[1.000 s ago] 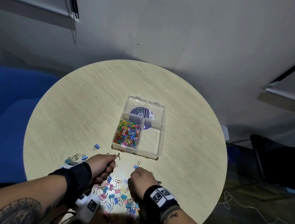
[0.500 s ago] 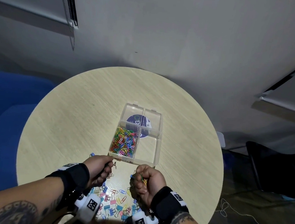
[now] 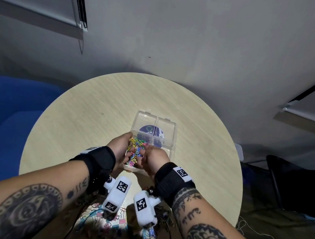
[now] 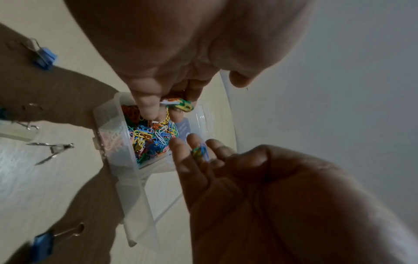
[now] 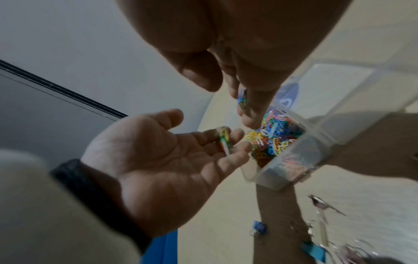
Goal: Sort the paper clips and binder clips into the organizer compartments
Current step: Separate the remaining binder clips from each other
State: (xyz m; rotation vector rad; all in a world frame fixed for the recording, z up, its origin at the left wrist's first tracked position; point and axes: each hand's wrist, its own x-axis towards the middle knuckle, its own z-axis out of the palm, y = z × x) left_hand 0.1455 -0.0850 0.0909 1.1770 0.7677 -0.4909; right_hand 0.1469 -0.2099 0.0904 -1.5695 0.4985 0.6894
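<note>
A clear four-compartment organizer [image 3: 172, 135] sits mid-table; its near-left compartment holds a heap of coloured paper clips [image 3: 138, 146]. Both hands hover over that compartment. My left hand [image 3: 120, 147] is palm-up with its fingers loosely spread, and a few paper clips [image 5: 224, 138] lie on its fingertips. My right hand [image 3: 155, 156] faces it, fingers nearly straight, with a couple of clips [image 4: 200, 151] clinging to them. The heap of clips [image 4: 147, 137] lies directly under both sets of fingers. The other three compartments look bare of clips. Loose pink and blue binder clips [image 3: 114, 222] lie near the table's front edge.
The round pale wooden table [image 3: 86, 122] has blue seating [image 3: 3, 125] to its left and a dark chair [image 3: 290, 184] to its right. Blue binder clips [image 4: 44, 59] and loose metal handles [image 4: 53, 149] lie left of the organizer. A cord trails on the floor.
Both hands left the clip pile at the near edge and moved forward over the organizer's near-left compartment. Their closed fists have opened, with paper clips now lying on the fingers.
</note>
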